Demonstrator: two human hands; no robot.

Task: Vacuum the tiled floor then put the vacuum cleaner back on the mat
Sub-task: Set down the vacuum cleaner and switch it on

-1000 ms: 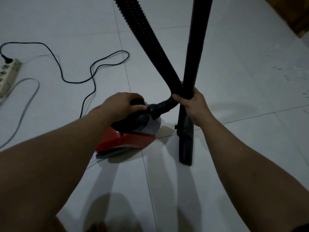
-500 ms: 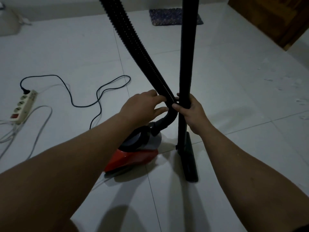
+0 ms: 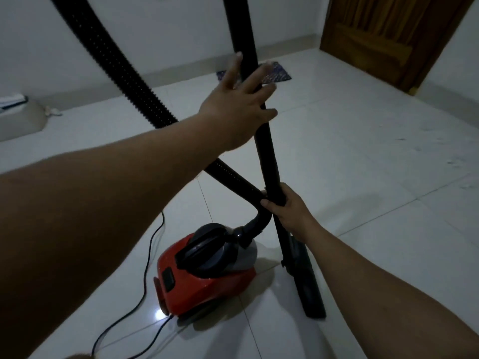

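- Head view: I see one red vacuum cleaner on the tiled floor, one mat by the far wall.
- My right hand grips the wand; my left hand is spread open against it.

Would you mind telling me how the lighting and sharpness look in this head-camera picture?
Head view: dim overall; bright glare on the floor tile beside the red vacuum cleaner; the left hand slightly motion-blurred; wide-angle bending at the edges.

Open tiles to the right, clutter to the left

The tiled floor toward the mat and door lay bare. The hose, the wand, the vacuum body and its cord blocked the middle; a pale object, perhaps a cushion, stood far left.
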